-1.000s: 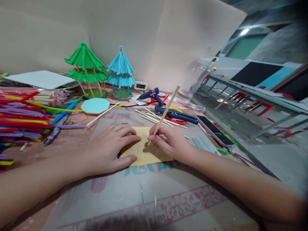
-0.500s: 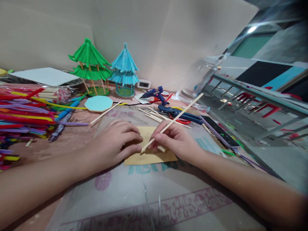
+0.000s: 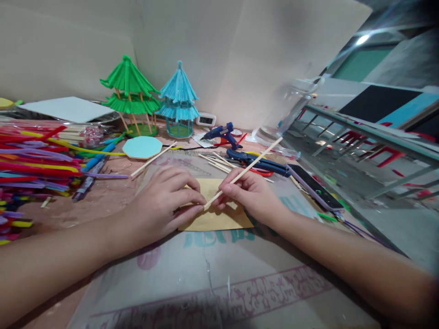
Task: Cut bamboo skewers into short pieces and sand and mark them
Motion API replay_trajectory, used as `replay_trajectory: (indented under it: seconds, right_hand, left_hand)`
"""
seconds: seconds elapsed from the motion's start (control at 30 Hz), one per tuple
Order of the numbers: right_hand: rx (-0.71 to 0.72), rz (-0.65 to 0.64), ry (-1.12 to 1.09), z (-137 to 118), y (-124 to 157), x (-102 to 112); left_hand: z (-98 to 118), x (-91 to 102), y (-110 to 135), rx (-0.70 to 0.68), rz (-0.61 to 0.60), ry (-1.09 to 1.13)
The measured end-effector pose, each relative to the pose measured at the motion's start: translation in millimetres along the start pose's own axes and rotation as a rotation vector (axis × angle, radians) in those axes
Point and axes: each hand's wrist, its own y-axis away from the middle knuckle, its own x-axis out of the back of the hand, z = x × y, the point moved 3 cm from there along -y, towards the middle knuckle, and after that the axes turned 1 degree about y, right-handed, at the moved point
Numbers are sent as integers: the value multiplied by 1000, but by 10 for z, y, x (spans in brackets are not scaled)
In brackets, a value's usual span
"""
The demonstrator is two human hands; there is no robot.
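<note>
A thin pale wooden stick [image 3: 255, 162] slants up to the right over a yellowish-tan sheet [image 3: 219, 224], which looks like sandpaper. Pinched between thumb and fingers, the stick's lower part is in my right hand [image 3: 252, 194]. My left hand [image 3: 171, 198] rests on the sheet's left side, with thumb and forefinger closed at the stick's lower tip. Just beyond both hands lie several similar sticks [image 3: 219, 163].
Behind stand a green pipe-cleaner pavilion [image 3: 128, 87] and a blue one [image 3: 179, 93]. A glue gun [image 3: 221, 132], pliers [image 3: 257, 161] and a phone [image 3: 313, 186] lie at the right. Pipe cleaners [image 3: 37, 160] heap at left, near a light-blue octagon [image 3: 142, 147].
My left fingertips have closed in on the stick's lower tip. The stick has shifted slightly down at its upper end, and its lower tip has risen a little.
</note>
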Motion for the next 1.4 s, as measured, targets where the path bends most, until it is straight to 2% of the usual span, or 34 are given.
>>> replay_trajectory:
  seconds: [0.57,0.8,0.97,1.4]
  right_hand:
    - [-19,-17,-10,-27,0,-50]
    - [-49,-99,-48,-15,25,-111]
    - [-32,-56,-61,-37,21,-75]
    - [-4,-24,-16,-44,14,-66]
  left_hand:
    - [36,18,-21,-97,15,-37]
    - [44,21,-13,-86,-18,-10]
    - [53,31,-16,-26,4,34]
    - [29,18,-4,-105,20,7]
